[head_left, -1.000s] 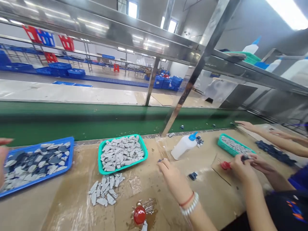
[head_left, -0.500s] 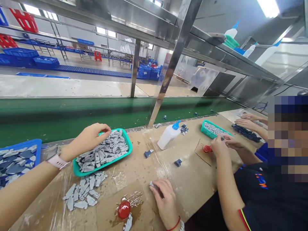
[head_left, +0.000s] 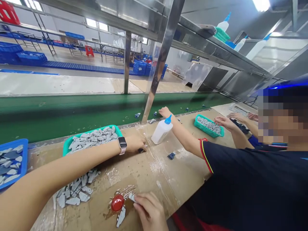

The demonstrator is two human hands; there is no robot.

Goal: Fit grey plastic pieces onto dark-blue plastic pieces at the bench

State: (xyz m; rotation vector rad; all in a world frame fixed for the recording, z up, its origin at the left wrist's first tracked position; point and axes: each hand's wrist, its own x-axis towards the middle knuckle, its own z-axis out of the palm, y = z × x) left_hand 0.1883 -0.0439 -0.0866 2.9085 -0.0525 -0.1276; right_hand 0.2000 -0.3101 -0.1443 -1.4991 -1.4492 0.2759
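My left hand (head_left: pixel 136 143) reaches across the green basket (head_left: pixel 66 146), which is heaped with light grey plastic pieces (head_left: pixel 96 138). Its fingers are closed on a small dark grey plastic piece (head_left: pixel 142 149) at the cardboard surface; the fingertips are partly hidden. Low in the view, my right hand (head_left: pixel 151 211) pinches a light grey plastic piece (head_left: pixel 132 197) between thumb and fingers. Close by is a small round red dish (head_left: pixel 117 202), with wet liquid around it. One more grey piece (head_left: pixel 121 217) lies against the dish. Loose grey pieces (head_left: pixel 79 189) lie in front of the basket.
A white bottle with a blue nozzle (head_left: pixel 161 131) stands near a metal post (head_left: pixel 157 70). Beyond runs a green conveyor belt (head_left: pixel 72 110) carrying small parts. A blue tray (head_left: pixel 25 160) is at left. To the right, a co-worker's arm (head_left: pixel 185 134) reaches toward the belt.
My left hand has left the basket and moved right to the dark piece. My right hand has brought its grey piece left, beside the red dish. The co-worker's arm has extended to the belt.
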